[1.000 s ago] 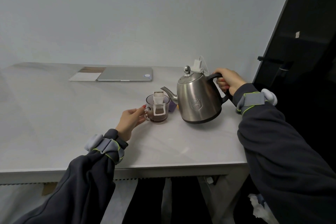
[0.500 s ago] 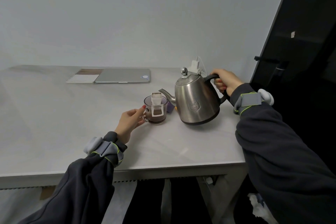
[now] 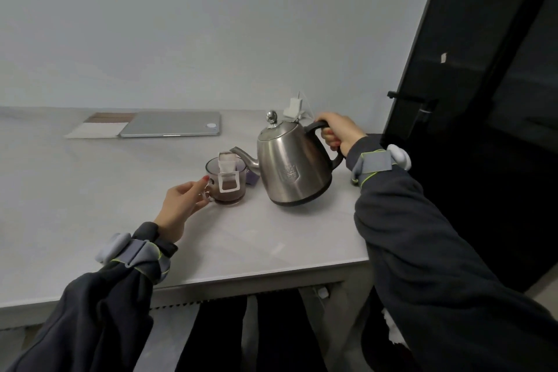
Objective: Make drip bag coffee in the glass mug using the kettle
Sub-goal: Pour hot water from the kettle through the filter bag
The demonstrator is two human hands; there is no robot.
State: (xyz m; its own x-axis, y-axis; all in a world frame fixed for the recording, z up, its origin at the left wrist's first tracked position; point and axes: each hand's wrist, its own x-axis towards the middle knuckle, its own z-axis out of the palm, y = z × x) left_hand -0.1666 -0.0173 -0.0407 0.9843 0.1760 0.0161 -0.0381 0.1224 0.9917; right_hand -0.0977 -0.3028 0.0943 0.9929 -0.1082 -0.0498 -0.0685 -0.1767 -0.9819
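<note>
Here, the glass mug (image 3: 230,192) stood on the surface (image 3: 90,190), just left of the steel kettle (image 3: 293,169), with the drip bag (image 3: 228,170) hung on its rim and dark coffee (image 3: 227,199) inside. The left hand (image 3: 181,205) pinched the mug handle with its fingers (image 3: 197,187); the right hand (image 3: 339,130) was clenched round the kettle handle.

Bare table (image 3: 90,205) at left and along the near edge: wide passage. On the right, the kettle (image 3: 293,169) spout sits just beside the glass mug (image 3: 226,187) rim, closing that side. A purple item (image 3: 252,177), possibly a packet, fills the gap behind. Flat laptop (image 3: 172,128) and notebook (image 3: 96,128) at far edge.
</note>
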